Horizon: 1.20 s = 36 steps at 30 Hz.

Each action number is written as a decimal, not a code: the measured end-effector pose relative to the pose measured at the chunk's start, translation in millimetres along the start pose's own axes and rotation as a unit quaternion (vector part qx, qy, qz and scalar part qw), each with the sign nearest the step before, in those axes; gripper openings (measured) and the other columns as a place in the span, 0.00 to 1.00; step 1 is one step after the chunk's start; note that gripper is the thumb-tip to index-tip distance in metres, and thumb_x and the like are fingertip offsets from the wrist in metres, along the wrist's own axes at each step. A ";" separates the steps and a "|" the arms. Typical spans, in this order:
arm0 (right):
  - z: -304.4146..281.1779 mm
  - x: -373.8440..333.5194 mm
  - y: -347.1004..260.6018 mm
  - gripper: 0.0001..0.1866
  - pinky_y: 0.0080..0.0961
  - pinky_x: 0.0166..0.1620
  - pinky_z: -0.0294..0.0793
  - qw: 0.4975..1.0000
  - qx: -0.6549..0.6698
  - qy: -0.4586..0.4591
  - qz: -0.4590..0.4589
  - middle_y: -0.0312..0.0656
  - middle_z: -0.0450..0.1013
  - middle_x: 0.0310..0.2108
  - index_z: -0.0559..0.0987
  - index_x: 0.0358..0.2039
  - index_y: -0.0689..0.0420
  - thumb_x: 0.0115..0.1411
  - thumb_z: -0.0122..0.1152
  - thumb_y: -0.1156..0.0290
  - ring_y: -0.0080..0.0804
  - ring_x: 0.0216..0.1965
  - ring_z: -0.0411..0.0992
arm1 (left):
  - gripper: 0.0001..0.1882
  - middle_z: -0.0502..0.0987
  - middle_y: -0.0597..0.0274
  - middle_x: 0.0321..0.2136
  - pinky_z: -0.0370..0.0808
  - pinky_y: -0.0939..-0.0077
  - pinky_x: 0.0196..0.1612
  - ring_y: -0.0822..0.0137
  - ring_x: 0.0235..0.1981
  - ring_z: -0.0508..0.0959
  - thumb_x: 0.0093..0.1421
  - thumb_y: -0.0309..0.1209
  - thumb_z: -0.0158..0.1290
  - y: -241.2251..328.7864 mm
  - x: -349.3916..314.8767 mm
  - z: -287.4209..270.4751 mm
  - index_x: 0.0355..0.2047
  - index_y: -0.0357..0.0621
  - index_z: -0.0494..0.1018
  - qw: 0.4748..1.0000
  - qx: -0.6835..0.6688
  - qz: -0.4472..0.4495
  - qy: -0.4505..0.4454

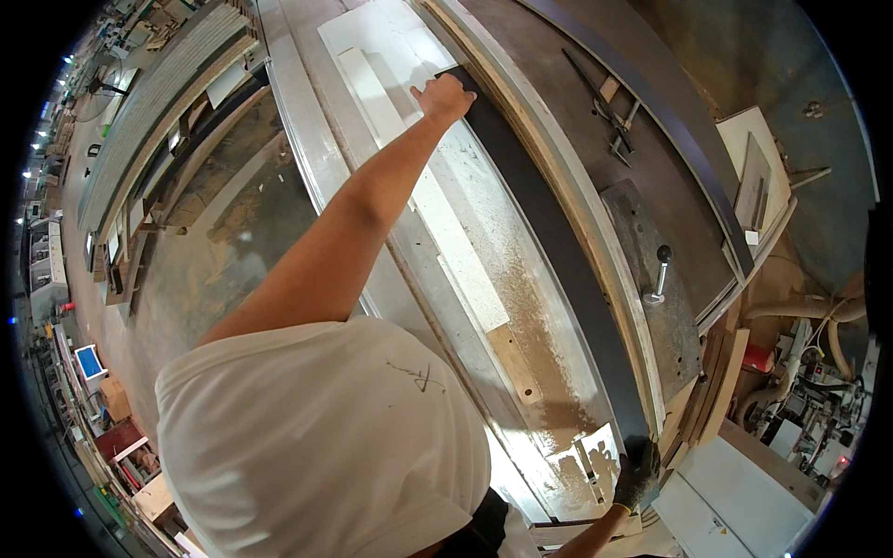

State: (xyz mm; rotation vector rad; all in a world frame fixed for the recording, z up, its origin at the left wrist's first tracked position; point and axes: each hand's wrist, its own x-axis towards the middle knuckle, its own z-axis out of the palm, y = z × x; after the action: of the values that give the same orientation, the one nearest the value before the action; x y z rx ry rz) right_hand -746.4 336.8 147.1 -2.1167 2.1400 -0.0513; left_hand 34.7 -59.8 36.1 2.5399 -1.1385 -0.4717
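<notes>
A long dark strip (561,256) lies lengthwise on a dusty saw table (521,307), against a pale wooden fence edge. My left hand (445,97) is bare, stretched far forward, and presses down on the strip's far end. My right hand (636,475) wears a dark glove and grips the strip's near end at the lower right. A narrow white board (458,244) lies on the table to the left of the strip, under my left arm.
A lever with a black knob (660,272) stands on a grey metal plate right of the fence. Metal tools (609,110) lie on the brown surface beyond. A white panel (755,177) sits far right, with hoses and machinery (800,391) below. Workshop floor (223,232) lies to the left.
</notes>
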 end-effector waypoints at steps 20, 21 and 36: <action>11.4 4.0 -10.6 0.37 0.40 0.58 0.73 1.000 0.015 0.023 -0.013 0.49 0.76 0.52 0.77 0.56 0.57 0.41 0.76 0.80 0.50 0.54 0.74 | 0.22 0.82 0.55 0.49 0.55 0.39 0.69 0.53 0.56 0.77 0.57 0.50 0.64 5.4 3.5 0.0 0.44 0.49 0.82 1.000 0.020 -0.002 -0.001; 10.6 7.0 -16.2 0.37 0.40 0.58 0.73 0.999 0.003 0.033 -0.025 0.49 0.77 0.51 0.77 0.55 0.57 0.40 0.76 0.81 0.50 0.53 0.74 | 0.22 0.82 0.55 0.49 0.55 0.39 0.69 0.53 0.56 0.77 0.57 0.50 0.64 4.0 4.0 0.8 0.44 0.49 0.82 1.000 0.021 -0.003 -0.001; 22.6 8.2 -8.6 0.43 0.44 0.63 0.67 1.000 -0.011 -0.013 0.022 0.50 0.75 0.56 0.74 0.60 0.58 0.39 0.78 0.73 0.52 0.60 0.69 | 0.24 0.81 0.53 0.50 0.59 0.44 0.67 0.53 0.58 0.76 0.57 0.51 0.64 6.3 5.4 2.1 0.46 0.49 0.81 0.999 0.033 -0.006 -0.001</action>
State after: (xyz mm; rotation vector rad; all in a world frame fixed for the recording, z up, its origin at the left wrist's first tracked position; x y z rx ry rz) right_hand -735.3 330.0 125.2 -2.0683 2.1812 0.0048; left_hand 33.0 -68.2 36.0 2.6053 -1.1587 -0.4458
